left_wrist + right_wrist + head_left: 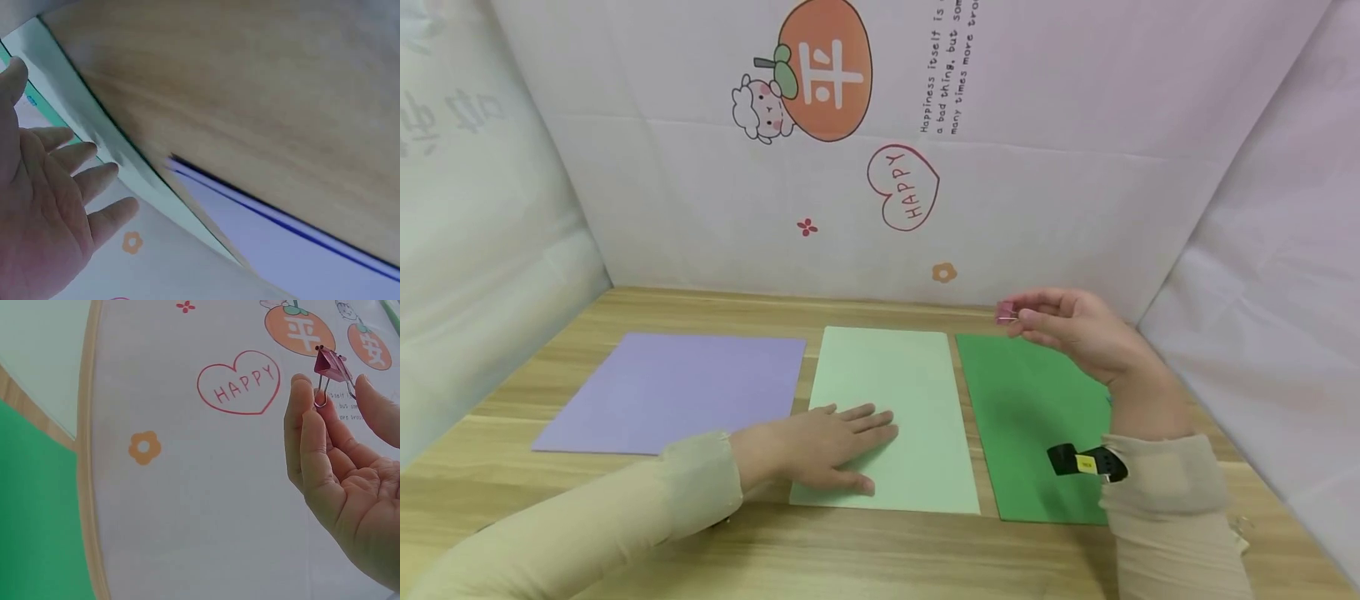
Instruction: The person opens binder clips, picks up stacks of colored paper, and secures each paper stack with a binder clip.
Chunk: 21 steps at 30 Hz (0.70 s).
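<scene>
My right hand (1075, 329) is raised above the far part of a dark green sheet (1037, 417). Between thumb and fingers it pinches a pink binder clip (334, 365) by the wire handles. The clip's body points away from the palm, and in the head view the clip (1006, 313) shows near the table's back edge. My left hand (823, 446) is spread over the near part of a pale green sheet (895, 375). Its fingers are straight, and the left wrist view shows the palm (44, 219) with nothing in it.
A lavender sheet (685, 392) lies to the left on the wooden table (865, 554). White printed cloth (700, 208) rises behind the table and along both sides. A small silver-and-white object (1242, 533) sits by my right sleeve. Something small and blue (31, 100) shows near the green sheet.
</scene>
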Tool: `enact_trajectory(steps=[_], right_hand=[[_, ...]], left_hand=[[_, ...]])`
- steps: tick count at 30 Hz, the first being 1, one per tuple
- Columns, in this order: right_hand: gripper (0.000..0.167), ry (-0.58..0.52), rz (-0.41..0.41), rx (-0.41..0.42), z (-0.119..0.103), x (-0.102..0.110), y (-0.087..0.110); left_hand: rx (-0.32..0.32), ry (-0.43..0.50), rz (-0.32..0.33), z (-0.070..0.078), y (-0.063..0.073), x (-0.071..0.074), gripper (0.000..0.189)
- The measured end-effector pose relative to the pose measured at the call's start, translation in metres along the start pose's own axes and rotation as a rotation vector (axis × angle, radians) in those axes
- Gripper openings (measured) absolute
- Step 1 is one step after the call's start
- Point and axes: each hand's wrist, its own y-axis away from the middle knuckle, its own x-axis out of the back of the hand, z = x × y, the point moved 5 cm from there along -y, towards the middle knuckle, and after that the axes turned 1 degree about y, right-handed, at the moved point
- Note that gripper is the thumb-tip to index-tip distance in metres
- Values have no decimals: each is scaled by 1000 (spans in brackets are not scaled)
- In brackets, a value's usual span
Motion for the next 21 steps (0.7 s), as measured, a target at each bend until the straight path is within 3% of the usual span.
enact_trajectory(steps=[3, 8, 12, 21], right_hand=[[24, -24, -3, 36, -3, -1, 0], [21, -58, -1, 72, -9, -1, 2], [20, -65, -4, 86, -13, -2, 4], [19, -87, 0, 126, -20, -4, 6]], left_hand=[[86, -39, 71, -4, -2, 6, 77], [336, -17, 216, -21, -2, 24, 70], [487, 10, 252, -34, 2, 34, 64], [587, 169, 204, -46, -5, 31, 65]])
